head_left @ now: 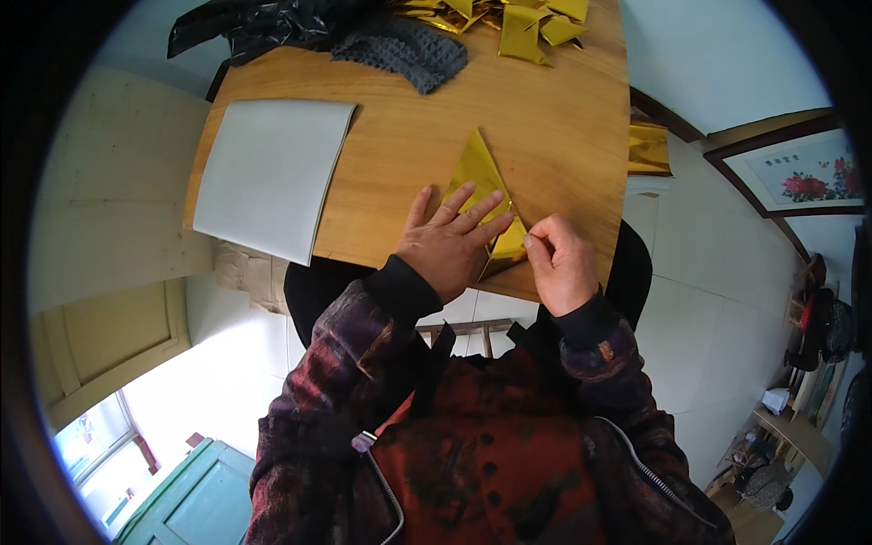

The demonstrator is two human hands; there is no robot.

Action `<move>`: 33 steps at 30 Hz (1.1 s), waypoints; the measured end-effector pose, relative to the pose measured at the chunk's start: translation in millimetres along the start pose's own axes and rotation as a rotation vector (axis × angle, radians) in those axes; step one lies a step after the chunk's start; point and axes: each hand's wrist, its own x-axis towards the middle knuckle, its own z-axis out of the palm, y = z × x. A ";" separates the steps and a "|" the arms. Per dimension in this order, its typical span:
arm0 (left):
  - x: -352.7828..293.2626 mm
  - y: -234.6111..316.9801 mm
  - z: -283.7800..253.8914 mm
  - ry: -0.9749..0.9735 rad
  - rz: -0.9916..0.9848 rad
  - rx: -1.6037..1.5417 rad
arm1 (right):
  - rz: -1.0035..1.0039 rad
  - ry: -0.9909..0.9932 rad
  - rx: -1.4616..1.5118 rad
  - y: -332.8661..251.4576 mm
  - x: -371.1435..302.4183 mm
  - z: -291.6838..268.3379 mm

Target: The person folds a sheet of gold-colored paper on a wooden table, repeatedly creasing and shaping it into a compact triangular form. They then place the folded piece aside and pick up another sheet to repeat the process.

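Observation:
A sheet of shiny gold foil paper [478, 165], folded to a long triangular shape, lies on the wooden table near its front edge. Spread flat across its middle is my left hand [451, 238], fingers apart and pressing the paper down. My right hand [561, 263] is at the paper's right edge, with thumb and forefinger pinched on its corner. Part of the folded paper is hidden beneath my left fingers.
Several folded gold foil pieces [522, 32] are heaped at the table's far side. Beside them lie a dark grey textured cloth [404, 54] and a black plastic bag [263, 27]. A pale grey booklet or folded sheet [271, 168] rests at the left. More gold paper [649, 148] sits beyond the right edge.

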 end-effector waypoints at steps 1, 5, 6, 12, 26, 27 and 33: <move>0.3 -0.7 0.4 0.008 -0.002 -0.022 | 0.011 -0.003 0.029 0.2 0.2 -0.1; 0.1 0.0 2.7 0.013 -0.007 -0.042 | 0.015 -0.048 0.024 -0.6 0.2 -2.4; 0.1 0.0 3.1 0.021 -0.004 -0.031 | -0.016 -0.049 -0.032 -1.4 0.0 -2.1; 0.0 0.4 7.3 0.040 -0.014 -0.042 | -0.065 -0.019 -0.160 -5.1 -1.8 1.2; -0.6 -0.1 5.8 0.048 0.000 -0.046 | 0.039 -0.084 -0.032 -2.5 3.6 -0.3; -1.1 -0.4 6.5 0.047 0.002 -0.047 | 0.008 -0.082 -0.053 -3.1 4.1 -0.2; 0.1 0.3 8.9 0.039 -0.007 -0.052 | -0.033 -0.128 -0.089 0.6 8.7 -4.1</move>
